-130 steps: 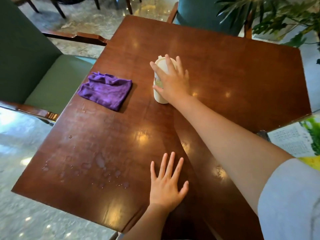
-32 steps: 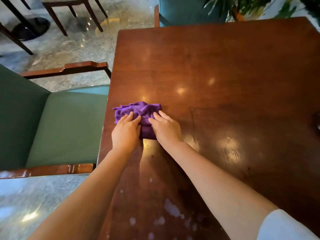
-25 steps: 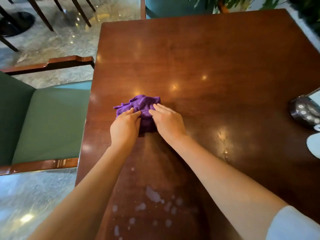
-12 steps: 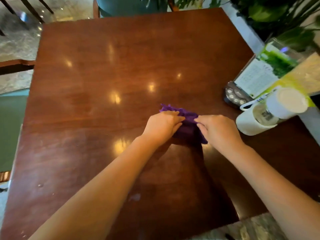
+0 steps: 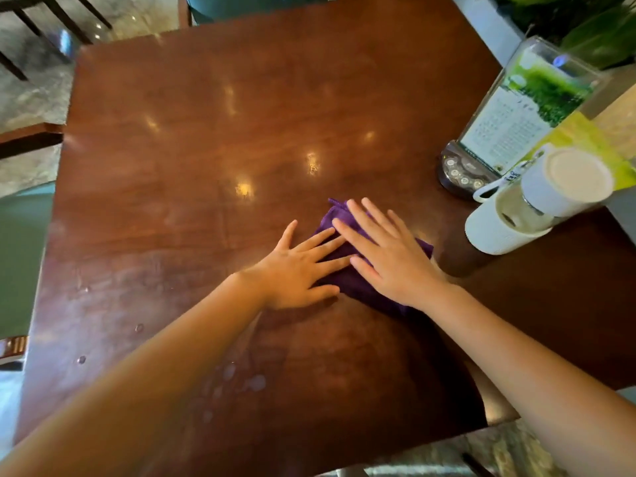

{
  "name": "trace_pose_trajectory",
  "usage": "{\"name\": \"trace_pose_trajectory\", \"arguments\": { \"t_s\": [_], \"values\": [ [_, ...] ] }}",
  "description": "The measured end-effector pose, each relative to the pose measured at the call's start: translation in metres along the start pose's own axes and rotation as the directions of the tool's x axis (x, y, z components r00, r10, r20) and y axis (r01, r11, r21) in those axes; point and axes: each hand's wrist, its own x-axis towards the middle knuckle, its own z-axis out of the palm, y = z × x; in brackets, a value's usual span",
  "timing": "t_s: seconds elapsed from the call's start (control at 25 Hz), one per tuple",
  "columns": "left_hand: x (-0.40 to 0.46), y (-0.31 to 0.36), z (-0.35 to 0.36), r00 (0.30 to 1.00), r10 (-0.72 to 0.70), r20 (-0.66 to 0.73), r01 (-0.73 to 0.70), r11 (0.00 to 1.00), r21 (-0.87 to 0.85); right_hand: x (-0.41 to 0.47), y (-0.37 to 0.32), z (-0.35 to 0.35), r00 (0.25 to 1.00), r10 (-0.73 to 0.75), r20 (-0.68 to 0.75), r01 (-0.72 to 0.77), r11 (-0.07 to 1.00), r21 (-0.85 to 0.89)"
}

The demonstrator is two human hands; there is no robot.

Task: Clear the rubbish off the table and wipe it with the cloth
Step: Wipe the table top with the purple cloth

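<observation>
A purple cloth (image 5: 359,289) lies crumpled on the dark wooden table (image 5: 206,149), right of centre. My right hand (image 5: 389,259) rests flat on top of it with its fingers spread. My left hand (image 5: 299,270) lies flat beside it, fingertips reaching onto the cloth's left edge. Neither hand is curled around the cloth. Most of the cloth is hidden under the hands. Water drops (image 5: 241,380) and wet smears sit on the near part of the table, under my left forearm.
A white lidded bottle (image 5: 537,208) stands at the table's right edge, close to the cloth. Behind it is a clear menu stand (image 5: 516,122) on a dark base. Plants (image 5: 585,25) fill the far right. A green chair seat (image 5: 20,256) is at the left.
Both hands have opened from a bunched grip on the cloth to lying flat with fingers spread. Over the last second the cloth slid from the table's left side toward the right.
</observation>
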Motion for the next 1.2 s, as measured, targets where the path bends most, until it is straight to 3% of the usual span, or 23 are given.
{"name": "trace_pose_trajectory", "arguments": {
  "t_s": [0.12, 0.24, 0.36, 0.48, 0.6, 0.72, 0.8, 0.88, 0.96, 1.08, 1.2],
  "values": [
    [-0.029, -0.021, 0.009, 0.995, -0.098, -0.023, 0.098, 0.995, -0.028, 0.005, 0.003, 0.019, 0.99, -0.062, 0.126, 0.072, 0.994, -0.077],
    [-0.053, -0.049, 0.015, 0.968, -0.213, -0.134, 0.208, 0.977, -0.054, 0.004, -0.001, 0.025, 0.993, 0.02, 0.112, -0.005, 0.991, -0.132],
    [-0.079, -0.099, 0.016, 0.822, -0.483, -0.302, 0.414, 0.871, -0.266, 0.002, -0.02, 0.032, 0.987, 0.149, 0.054, -0.139, 0.977, -0.16],
    [-0.133, -0.166, 0.04, 0.725, -0.651, -0.224, 0.573, 0.751, -0.327, -0.001, -0.044, 0.038, 0.942, 0.336, 0.007, -0.33, 0.929, -0.168],
    [-0.188, -0.211, 0.068, 0.748, -0.653, -0.121, 0.614, 0.75, -0.246, 0.002, -0.079, 0.045, 0.844, 0.535, -0.038, -0.535, 0.835, -0.131],
    [-0.199, -0.221, 0.077, 0.803, -0.567, -0.184, 0.535, 0.822, -0.196, 0.018, -0.115, 0.052, 0.737, 0.673, -0.056, -0.675, 0.73, -0.106],
    [-0.201, -0.224, 0.077, 0.808, -0.55, -0.212, 0.513, 0.833, -0.204, 0.051, -0.14, 0.06, 0.715, 0.697, -0.052, -0.699, 0.711, -0.079],
    [-0.201, -0.225, 0.08, 0.807, -0.548, -0.219, 0.511, 0.835, -0.204, 0.09, -0.164, 0.067, 0.746, 0.664, -0.048, -0.666, 0.744, -0.061],
    [-0.202, -0.227, 0.082, 0.811, -0.547, -0.208, 0.508, 0.834, -0.215, 0.126, -0.197, 0.076, 0.826, 0.563, -0.044, -0.564, 0.825, -0.033],
    [-0.2, -0.228, 0.082, 0.827, -0.526, -0.201, 0.481, 0.845, -0.234, 0.142, -0.254, 0.09, 0.947, 0.321, -0.025, -0.322, 0.946, -0.032],
    [-0.2, -0.228, 0.082, 0.832, -0.516, -0.205, 0.47, 0.851, -0.236, 0.121, -0.272, 0.096, 0.996, -0.012, 0.083, 0.013, 1.0, -0.014]
  ]
}}
